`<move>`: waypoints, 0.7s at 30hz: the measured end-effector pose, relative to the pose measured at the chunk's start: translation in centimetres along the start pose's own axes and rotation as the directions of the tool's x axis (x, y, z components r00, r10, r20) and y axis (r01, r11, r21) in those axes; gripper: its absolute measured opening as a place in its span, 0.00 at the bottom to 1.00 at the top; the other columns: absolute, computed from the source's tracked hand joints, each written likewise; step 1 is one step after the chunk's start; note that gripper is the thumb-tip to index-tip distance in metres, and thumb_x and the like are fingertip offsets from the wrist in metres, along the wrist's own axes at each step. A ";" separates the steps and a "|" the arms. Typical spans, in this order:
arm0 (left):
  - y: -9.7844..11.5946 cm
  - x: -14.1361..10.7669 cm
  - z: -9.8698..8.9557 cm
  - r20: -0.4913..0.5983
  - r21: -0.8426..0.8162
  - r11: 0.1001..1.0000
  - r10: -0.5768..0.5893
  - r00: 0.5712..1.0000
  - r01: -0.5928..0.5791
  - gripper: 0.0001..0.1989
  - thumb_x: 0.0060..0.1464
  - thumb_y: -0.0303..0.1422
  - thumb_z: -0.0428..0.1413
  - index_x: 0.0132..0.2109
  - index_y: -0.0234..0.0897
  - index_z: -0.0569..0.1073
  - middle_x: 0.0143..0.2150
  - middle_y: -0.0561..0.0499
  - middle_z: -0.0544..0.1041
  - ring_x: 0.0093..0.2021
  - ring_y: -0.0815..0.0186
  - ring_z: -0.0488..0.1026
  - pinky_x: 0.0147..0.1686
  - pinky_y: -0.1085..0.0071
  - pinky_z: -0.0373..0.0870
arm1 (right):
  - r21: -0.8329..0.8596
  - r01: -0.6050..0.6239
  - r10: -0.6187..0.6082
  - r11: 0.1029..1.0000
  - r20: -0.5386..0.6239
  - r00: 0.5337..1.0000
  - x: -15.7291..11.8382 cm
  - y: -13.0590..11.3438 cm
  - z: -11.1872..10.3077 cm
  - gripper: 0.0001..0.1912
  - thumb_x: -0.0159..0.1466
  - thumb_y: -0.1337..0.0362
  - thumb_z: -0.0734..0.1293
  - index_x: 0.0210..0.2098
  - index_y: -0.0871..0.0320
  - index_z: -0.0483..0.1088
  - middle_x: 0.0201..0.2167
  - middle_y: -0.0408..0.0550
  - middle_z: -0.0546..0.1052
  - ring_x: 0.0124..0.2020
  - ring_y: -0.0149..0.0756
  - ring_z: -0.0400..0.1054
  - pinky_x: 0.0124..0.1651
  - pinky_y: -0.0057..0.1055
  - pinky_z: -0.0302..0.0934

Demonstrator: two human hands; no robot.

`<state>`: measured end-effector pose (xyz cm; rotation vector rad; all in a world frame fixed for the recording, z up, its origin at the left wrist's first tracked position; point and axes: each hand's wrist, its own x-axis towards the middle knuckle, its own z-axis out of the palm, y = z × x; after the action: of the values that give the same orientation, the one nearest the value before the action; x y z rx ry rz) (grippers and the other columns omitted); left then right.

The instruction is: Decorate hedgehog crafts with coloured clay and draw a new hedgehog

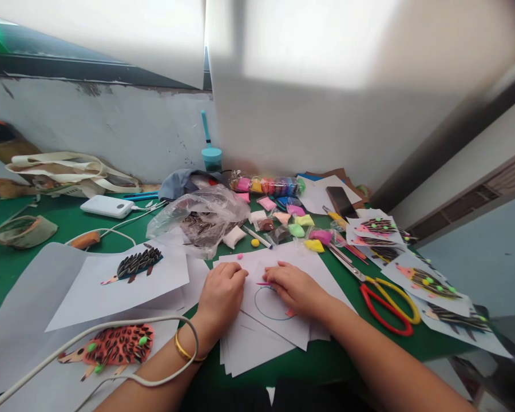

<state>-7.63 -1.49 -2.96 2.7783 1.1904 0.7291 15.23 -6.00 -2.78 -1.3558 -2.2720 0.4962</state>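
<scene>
Left hand (223,293): rests on the left side of the paper sheets (257,352), with fingers bent; cannot tell contents of grip. Right hand (295,289): partly covers the blue oval (269,304), with grip narrowed at the pink strip (261,284); cannot tell whether pinched. Paper sheets: lie near middle of near edge of worktop (210,360). Scissors (361,277): lie toward right edge.

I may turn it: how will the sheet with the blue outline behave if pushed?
The sheet would probably slide over the papers beneath, since they lie unevenly stacked. It may buckle, as it looks thin. The right hand resting on it could hold it back.
</scene>
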 end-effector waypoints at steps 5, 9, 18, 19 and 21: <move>1.7 -0.5 -0.2 0.042 -0.216 0.940 0.279 0.959 -0.264 0.12 0.60 0.28 0.52 0.48 0.40 0.74 0.53 0.45 0.76 0.55 0.59 0.71 0.56 0.56 0.67 | 0.075 -0.126 0.138 0.989 -0.183 0.973 0.1 0.8 -0.4 0.12 0.68 0.68 0.58 0.47 0.56 0.71 0.46 0.51 0.78 0.49 0.39 0.71 0.53 0.40 0.65; 2.4 -0.8 0.0 0.191 -0.331 0.871 0.439 0.878 -0.363 0.22 0.58 0.30 0.54 0.60 0.43 0.68 0.64 0.46 0.68 0.65 0.59 0.63 0.65 0.53 0.57 | 0.163 -0.222 0.256 0.961 -0.237 0.937 -0.9 2.2 -0.2 0.11 0.68 0.65 0.58 0.45 0.56 0.71 0.41 0.50 0.78 0.43 0.38 0.72 0.48 0.37 0.66; 2.5 -1.2 0.2 0.250 -0.257 0.925 0.344 0.905 -0.280 0.28 0.55 0.37 0.59 0.62 0.42 0.65 0.62 0.45 0.70 0.64 0.56 0.65 0.63 0.52 0.59 | 0.412 -0.262 0.375 0.873 -0.223 0.900 -1.3 2.7 -0.1 0.11 0.68 0.62 0.58 0.42 0.56 0.70 0.38 0.48 0.78 0.39 0.37 0.72 0.45 0.36 0.67; 2.5 -1.3 0.3 0.238 -0.227 0.937 0.318 0.918 -0.266 0.27 0.55 0.37 0.59 0.62 0.42 0.66 0.62 0.44 0.71 0.63 0.55 0.66 0.62 0.52 0.60 | 0.429 -0.263 0.385 0.864 -0.226 0.895 -1.3 2.7 -0.2 0.11 0.68 0.61 0.58 0.42 0.56 0.70 0.38 0.48 0.78 0.40 0.37 0.73 0.45 0.36 0.67; 2.5 -1.3 0.4 0.202 -0.166 0.958 0.263 0.943 -0.232 0.25 0.55 0.36 0.59 0.60 0.41 0.68 0.60 0.43 0.72 0.61 0.54 0.68 0.60 0.52 0.62 | 0.449 -0.260 0.397 0.855 -0.241 0.886 -1.4 2.7 -0.2 0.11 0.68 0.61 0.58 0.42 0.56 0.70 0.38 0.48 0.78 0.40 0.38 0.73 0.45 0.36 0.67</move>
<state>-6.53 -4.15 -3.34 2.8269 0.7297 0.4734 17.93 -5.94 -4.25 -1.4850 -1.5603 0.7485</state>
